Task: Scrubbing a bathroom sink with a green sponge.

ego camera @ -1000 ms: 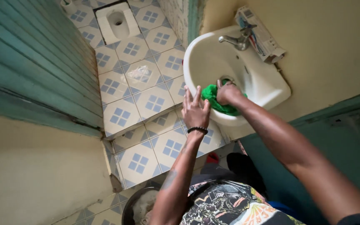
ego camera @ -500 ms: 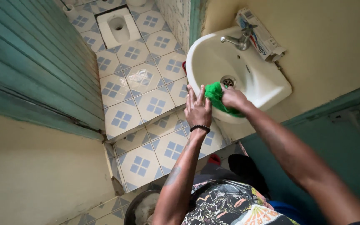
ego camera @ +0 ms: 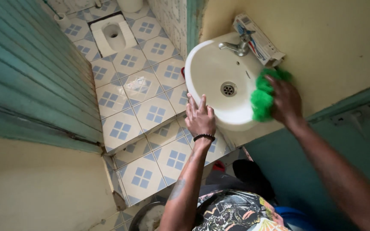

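The fingers (ego camera: 276, 84) of the right hand (ego camera: 285, 100) are curled over a bright green scrubbing cloth (ego camera: 263, 95) and press it on the right rim of the white wash basin (ego camera: 210, 72), right of the centre of the frame. The cloth is bunched and covers the rim there, just below a long box (ego camera: 258, 39) that lies on the back edge of the basin against the yellow wall.

The fingers (ego camera: 192, 104) of the left hand (ego camera: 200, 117) are stretched out and spread, holding nothing; they lie flat on the front rim of the basin, at the centre of the frame. A black bead bracelet (ego camera: 204, 137) sits around this wrist.

Inside the basin the round metal drain (ego camera: 228, 89) is uncovered, between the two hands. A metal tap (ego camera: 235, 46) stands at the back rim, just beside the box.

In the upper left of the frame is a floor of white tiles with blue squares (ego camera: 150, 113), and a white squat toilet (ego camera: 110, 34) is set into it. A green slatted door (ego camera: 26, 81) fills the left side.
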